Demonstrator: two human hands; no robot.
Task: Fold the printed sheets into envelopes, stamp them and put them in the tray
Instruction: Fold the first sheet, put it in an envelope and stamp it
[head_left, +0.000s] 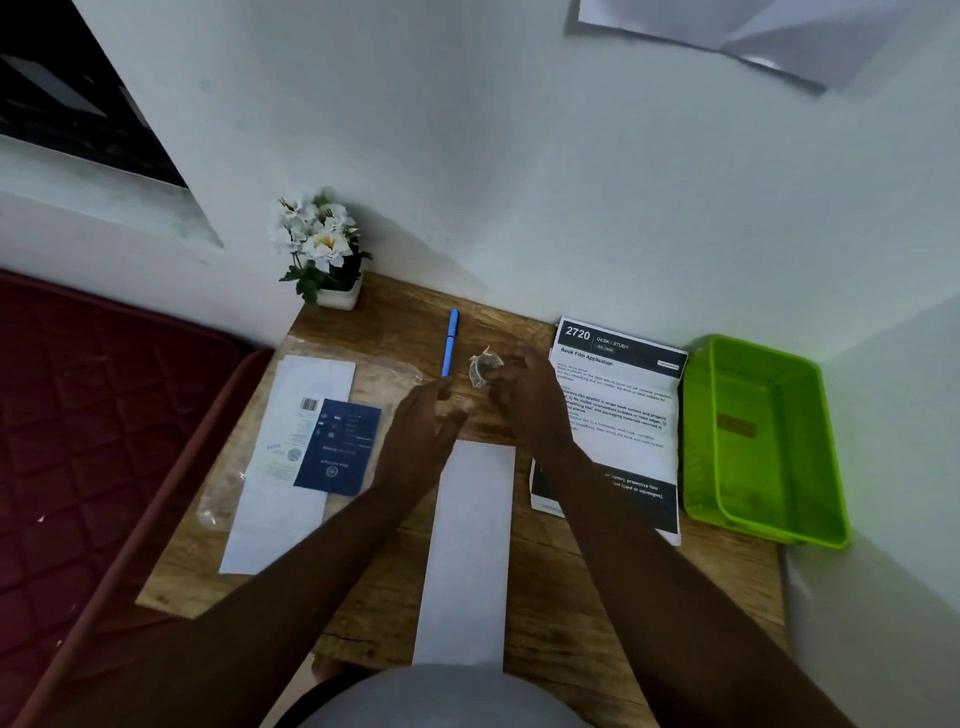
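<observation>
A long white envelope lies lengthwise on the wooden desk in front of me, its near end at the desk's front edge. Beyond its far end, my right hand pinches a small crumpled piece of clear wrapping or stamp material. My left hand hovers just left of it with fingers loosely extended, holding nothing. A stack of printed sheets headed "2720 Book Film Application" lies to the right. The green plastic tray stands at the far right; it looks empty.
A blue pen lies at the back of the desk. On the left lie a clear plastic sleeve, white envelopes and a dark blue card. A potted white flower stands in the back left corner. A red mattress borders the desk.
</observation>
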